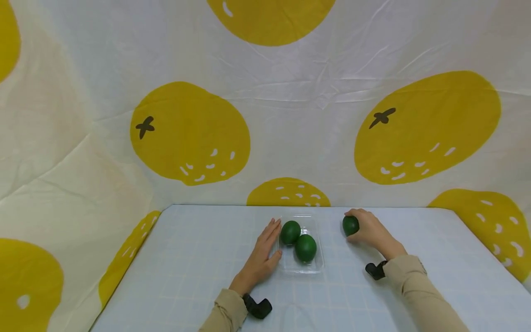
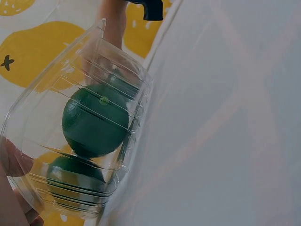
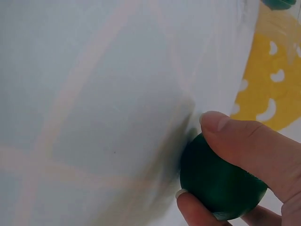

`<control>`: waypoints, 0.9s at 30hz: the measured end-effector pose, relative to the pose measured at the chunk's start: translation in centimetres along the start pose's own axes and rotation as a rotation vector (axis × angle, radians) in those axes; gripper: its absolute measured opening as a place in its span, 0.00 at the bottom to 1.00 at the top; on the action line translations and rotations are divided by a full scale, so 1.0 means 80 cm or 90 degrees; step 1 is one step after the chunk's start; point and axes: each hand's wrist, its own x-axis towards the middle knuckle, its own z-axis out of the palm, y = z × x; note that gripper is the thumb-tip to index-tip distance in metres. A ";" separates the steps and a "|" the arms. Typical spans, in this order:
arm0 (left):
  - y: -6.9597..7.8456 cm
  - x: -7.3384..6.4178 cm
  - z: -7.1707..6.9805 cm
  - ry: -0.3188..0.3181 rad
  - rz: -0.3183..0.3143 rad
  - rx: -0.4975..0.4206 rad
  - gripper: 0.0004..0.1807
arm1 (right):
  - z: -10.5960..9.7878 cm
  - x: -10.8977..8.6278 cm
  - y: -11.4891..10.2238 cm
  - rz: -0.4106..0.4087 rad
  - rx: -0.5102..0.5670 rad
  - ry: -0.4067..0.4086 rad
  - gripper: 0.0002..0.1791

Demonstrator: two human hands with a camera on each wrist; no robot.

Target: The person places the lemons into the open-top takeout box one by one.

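Note:
On the table, a clear plastic container (image 1: 295, 267) holds two green limes, one farther back (image 1: 290, 232) and one nearer the front (image 1: 306, 248). My left hand (image 1: 262, 253) rests along the container's left side with fingers extended and the thumb near its wall. In the left wrist view a lime (image 2: 95, 120) with a pale stem end shows through the ribbed clear wall. Right of the container, my right hand (image 1: 369, 234) grips a third lime (image 3: 221, 181) between thumb and fingers, low over the tabletop.
A pale checked cloth (image 1: 199, 249) covers the table. Behind it hangs a white curtain (image 1: 290, 129) printed with large yellow fruit. Black wrist mounts (image 1: 257, 308) sit at both sleeve cuffs.

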 end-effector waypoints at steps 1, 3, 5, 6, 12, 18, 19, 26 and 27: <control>-0.001 0.000 0.000 0.001 0.001 0.000 0.40 | 0.001 0.000 0.000 -0.004 -0.001 0.004 0.37; -0.001 0.000 0.000 0.002 0.002 0.000 0.40 | 0.001 -0.001 -0.002 -0.005 -0.003 0.012 0.37; -0.001 0.000 0.000 0.003 0.003 0.000 0.40 | 0.000 -0.002 -0.006 0.001 0.002 0.016 0.37; -0.001 -0.001 0.000 0.001 0.000 -0.001 0.40 | -0.002 -0.003 -0.008 0.006 0.008 0.017 0.37; 0.002 0.000 -0.001 -0.012 -0.019 -0.009 0.39 | -0.014 -0.003 -0.031 0.023 0.060 0.031 0.37; 0.000 0.000 0.001 -0.008 -0.010 -0.010 0.39 | -0.017 -0.002 -0.050 -0.008 0.102 0.072 0.38; 0.001 0.000 0.000 -0.007 -0.010 -0.010 0.39 | -0.017 -0.002 -0.055 -0.016 0.111 0.078 0.38; 0.003 -0.001 -0.001 0.005 0.004 -0.010 0.40 | -0.011 -0.001 -0.095 -0.079 0.157 0.109 0.38; 0.002 0.000 -0.001 0.005 0.004 -0.012 0.40 | -0.010 -0.001 -0.101 -0.090 0.164 0.114 0.38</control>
